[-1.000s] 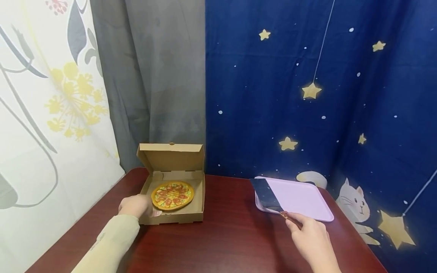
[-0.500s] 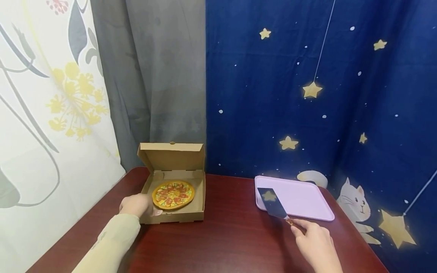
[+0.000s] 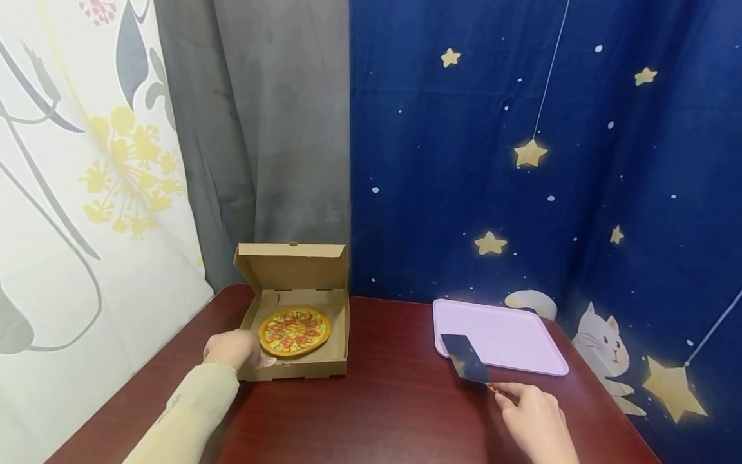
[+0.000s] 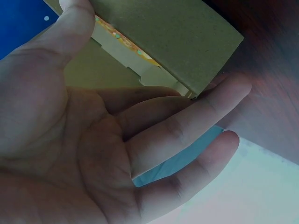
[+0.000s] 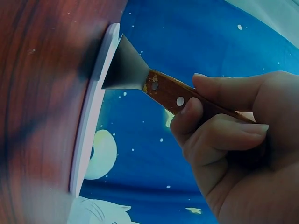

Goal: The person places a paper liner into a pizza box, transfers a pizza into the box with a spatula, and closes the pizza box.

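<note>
An open cardboard pizza box (image 3: 315,370) stands on the left of the dark red table, its lid raised. Inside lies a whole toy-like pizza (image 3: 294,332). My left hand (image 3: 232,351) holds the box's front left corner, thumb at the front wall. In the left wrist view its ring and little fingers (image 4: 201,175) stretch past the box. My right hand (image 3: 536,412) grips the wooden handle (image 5: 168,95) of a pizza server or wide spatula. Its dark, shiny metal blade (image 3: 466,359) points away, overlapping the front left edge of a pink tray (image 3: 516,332) in the head view.
The dark red table (image 3: 377,412) stretches between box and tray. Behind it hang a grey curtain (image 3: 298,129) and a blue star-printed curtain (image 3: 429,167). A white floral curtain (image 3: 75,270) runs along the left side.
The spatula's blade has come back toward me and swung slightly lower, now over the tray's front left edge. My right hand has shifted slightly right. My left hand, the box and the pizza stay put.
</note>
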### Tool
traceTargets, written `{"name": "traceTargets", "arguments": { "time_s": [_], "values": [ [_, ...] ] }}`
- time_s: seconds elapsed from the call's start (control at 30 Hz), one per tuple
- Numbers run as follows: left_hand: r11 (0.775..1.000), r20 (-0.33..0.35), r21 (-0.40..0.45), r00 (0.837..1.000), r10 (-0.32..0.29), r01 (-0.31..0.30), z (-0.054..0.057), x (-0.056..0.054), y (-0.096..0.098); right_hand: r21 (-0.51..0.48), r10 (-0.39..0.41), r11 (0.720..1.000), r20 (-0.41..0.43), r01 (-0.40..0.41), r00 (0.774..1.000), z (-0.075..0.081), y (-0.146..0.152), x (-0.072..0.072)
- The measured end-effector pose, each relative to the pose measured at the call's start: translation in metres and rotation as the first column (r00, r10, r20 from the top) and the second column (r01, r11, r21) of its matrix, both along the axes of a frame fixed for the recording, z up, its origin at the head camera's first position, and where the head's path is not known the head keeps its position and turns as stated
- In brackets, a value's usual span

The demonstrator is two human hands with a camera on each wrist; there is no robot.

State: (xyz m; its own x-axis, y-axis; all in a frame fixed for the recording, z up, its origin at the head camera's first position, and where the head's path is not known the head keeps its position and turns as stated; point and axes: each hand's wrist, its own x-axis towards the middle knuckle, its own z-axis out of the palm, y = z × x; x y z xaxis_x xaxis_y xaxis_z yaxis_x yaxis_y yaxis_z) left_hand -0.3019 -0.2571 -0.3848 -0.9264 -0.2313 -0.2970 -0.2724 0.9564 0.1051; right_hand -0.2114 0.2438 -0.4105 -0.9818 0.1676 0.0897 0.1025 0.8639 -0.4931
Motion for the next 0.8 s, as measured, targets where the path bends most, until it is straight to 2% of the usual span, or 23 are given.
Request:
{"name": "traceTargets", "arguments": {
  "time_s": [0.4, 0.63, 0.8],
  "values": [
    [1.0, 0.005, -0.011, 1.0, 0.023, -0.023, 0.002, 0.001, 0.002, -0.013, -0.011, 1.0, 0.029, 0.011, 1.0, -0.004, 0.006, 0.0],
    [0.999, -0.006, -0.032, 0.999, -0.041, 0.041, 0.001, 0.002, 0.003, -0.087, -0.006, 0.996, 0.099, 0.014, 0.995, -0.011, 0.01, -0.002],
    [0.999, 0.001, -0.033, 0.999, -0.032, 0.032, 0.002, 0.002, 0.003, -0.126, 0.001, 0.992, 0.113, 0.013, 0.994, -0.013, 0.015, -0.005]
  ]
}}
